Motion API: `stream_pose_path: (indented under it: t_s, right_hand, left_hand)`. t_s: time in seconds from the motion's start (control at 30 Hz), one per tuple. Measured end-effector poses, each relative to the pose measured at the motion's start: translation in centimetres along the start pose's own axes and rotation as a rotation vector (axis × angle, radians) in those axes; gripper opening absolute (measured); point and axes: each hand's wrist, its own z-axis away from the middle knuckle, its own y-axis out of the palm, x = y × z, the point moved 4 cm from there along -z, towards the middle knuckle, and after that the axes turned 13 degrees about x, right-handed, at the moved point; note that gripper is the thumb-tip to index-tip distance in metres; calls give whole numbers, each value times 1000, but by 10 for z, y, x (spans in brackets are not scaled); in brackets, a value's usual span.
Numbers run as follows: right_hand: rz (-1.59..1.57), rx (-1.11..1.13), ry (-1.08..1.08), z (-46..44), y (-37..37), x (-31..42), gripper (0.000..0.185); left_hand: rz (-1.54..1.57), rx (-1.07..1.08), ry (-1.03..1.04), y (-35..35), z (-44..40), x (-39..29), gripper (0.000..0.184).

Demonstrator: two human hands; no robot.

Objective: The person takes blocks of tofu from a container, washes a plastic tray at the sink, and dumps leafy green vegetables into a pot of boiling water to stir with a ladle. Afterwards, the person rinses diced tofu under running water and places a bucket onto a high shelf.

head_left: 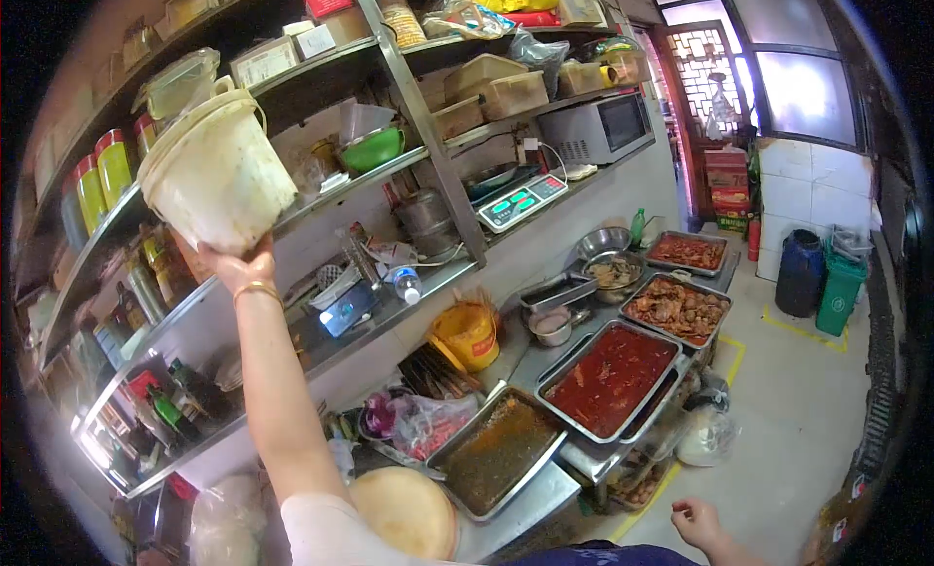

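Observation:
My left hand [240, 270] is raised towards the shelves, its fingers gripping the lower end of a stained white plastic bucket [219, 172]. The bucket tilts in front of the shelf, and its inside is hidden from me. Its rim is at the upper left, close to a clear plastic container [182, 84]. Down at the lower right, my right hand [696, 522] hangs beside the counter with curled fingers and nothing visible in them.
Metal shelves [413, 99] with bottles, boxes and a green bowl [373, 149] line the wall. Trays of red sauce [608, 381], meat [676, 310] and dark liquid [496, 451] stand on the counter, near a round board [402, 512]. Bins [841, 289] stand farther right.

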Motion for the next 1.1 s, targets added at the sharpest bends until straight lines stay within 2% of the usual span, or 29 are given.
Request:
stream_pose_path:
  t_s: [0.1, 0.13, 0.17, 0.23, 0.3, 0.4, 0.47, 0.5, 0.53, 0.6, 0.63, 0.67, 0.7, 0.73, 0.77, 0.8, 0.9, 0.93, 0.97, 1.0, 1.03, 1.07, 1.1]
  right_hand:
    - [-81, 6, 12, -7, 24, 11, 19]
    - [-108, 11, 9, -8, 30, 17, 18]
    - [-135, 10, 2, -12, 36, 25, 17]
    - [-98, 59, 5, -19, 40, 35, 23]
    - [35, 159, 26, -19, 36, 45, 37]
    - [19, 125, 45, -23, 49, -4, 46]
    - [-60, -45, 145, -13, 52, -43, 26]
    - [-109, -149, 211, -2, 52, -65, 17]
    - [17, -129, 360, 12, 50, -88, 18]
    - [193, -50, 759, 54, 44, -131, 23]
    - [346, 56, 849, 86, 50, -178, 27]
    - [329, 130, 975, 125, 50, -218, 31]
    - [317, 126, 1097, 166, 44, -233, 31]
    - [387, 191, 1187, 193, 27, -222, 28]
    - [361, 128, 1294, 226, 17, -224, 26]
    - [334, 57, 1388, 253, 14, -233, 24]
    - [218, -239, 1487, 320, 19, -277, 22]
    - [164, -237, 1497, 332, 23, -285, 23]
    - [117, -230, 1503, 337, 23, -282, 24]
    - [96, -95, 1418, 338, 15, -265, 25]
    - [143, -195, 1404, 364, 48, -334, 27]
    - [60, -233, 1411, 362, 29, -303, 29]
    - [-28, 19, 1443, 355, 6, -278, 33]
  left_hand:
    - [-419, -77, 206, -74, -96, 21, 80]
    - [-675, -766, 121, -89, -89, 31, 79]
    - [-925, -827, 212, -101, -97, 36, 76]
    - [-1466, -675, 360, -110, -117, 46, 71]
    - [-1998, -197, 465, -76, -101, 54, 66]
    - [-2255, -100, 334, -76, -105, 91, 64]
    - [-2136, -78, 554, -82, -104, 110, 57]
    - [-2013, 99, 715, -77, -86, 123, 56]
    - [-1847, 290, 859, -69, -59, 137, 55]
    - [-1541, 828, 728, -27, 45, 161, 47]
    - [-1132, 1048, 383, -38, 86, 186, 41]
    - [-918, 1227, 82, -49, 134, 209, 36]
    - [-539, 1367, -94, -48, 193, 227, 33]
    - [-634, 1522, -310, -41, 249, 231, 33]
    - [-582, 1537, -660, -43, 310, 245, 28]
    - [-465, 1644, -794, -34, 364, 252, 21]
    - [-36, 1426, -1173, -30, 527, 272, 13]
    - [43, 1313, -1343, -19, 570, 279, 15]
    - [84, 1277, -1431, 2, 598, 285, 16]
    - [123, 1226, -1512, 30, 629, 290, 18]
    - [164, 1165, -1583, 61, 665, 295, 20]
    - [154, 1306, -1627, 83, 686, 299, 26]
    - [156, 1496, -1535, 93, 710, 308, 27]
